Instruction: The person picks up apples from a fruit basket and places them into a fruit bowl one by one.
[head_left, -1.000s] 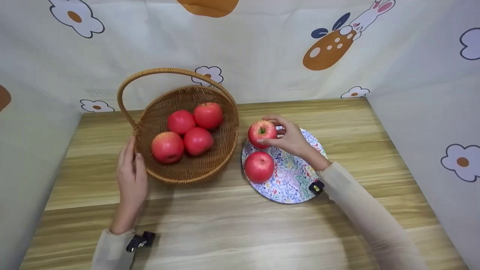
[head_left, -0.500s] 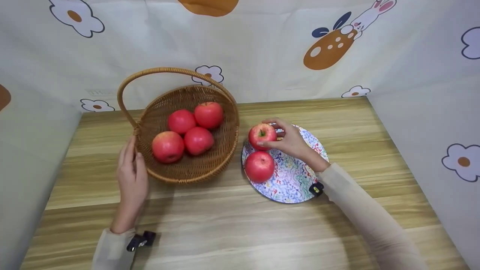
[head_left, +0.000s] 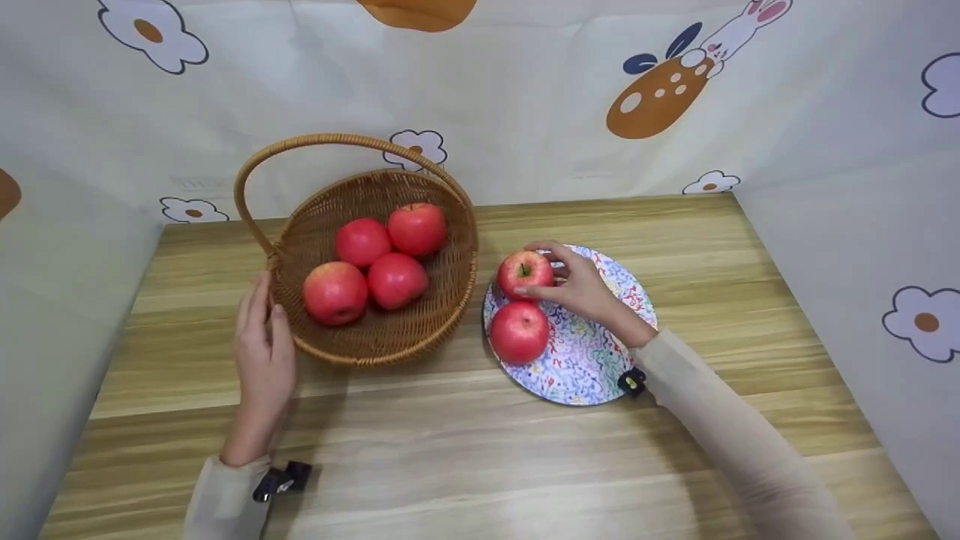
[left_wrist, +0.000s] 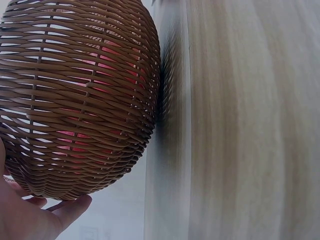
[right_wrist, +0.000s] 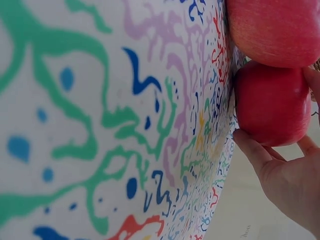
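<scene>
In the head view my right hand (head_left: 581,289) grips a red apple (head_left: 524,271) with a green stem, fingers behind it and thumb in front. That apple is at the far left part of a round patterned plate (head_left: 589,360). A second red apple (head_left: 519,334) sits on the plate just in front of it; the right wrist view shows the gripped apple (right_wrist: 272,107) against the plate. My left hand (head_left: 264,356) rests against the left side of a wicker basket (head_left: 360,352), fingers extended along its wall. Several red apples (head_left: 336,294) lie inside the basket.
The basket's tall arched handle (head_left: 330,140) rises toward the back. A light wooden table (head_left: 450,450) lies under everything. Pale cloth walls (head_left: 525,97) with flower and rabbit prints stand at the back and sides.
My right hand has lowered the gripped apple slightly, bringing it toward me onto the left part of the plate. The left hand and basket stay as they were.
</scene>
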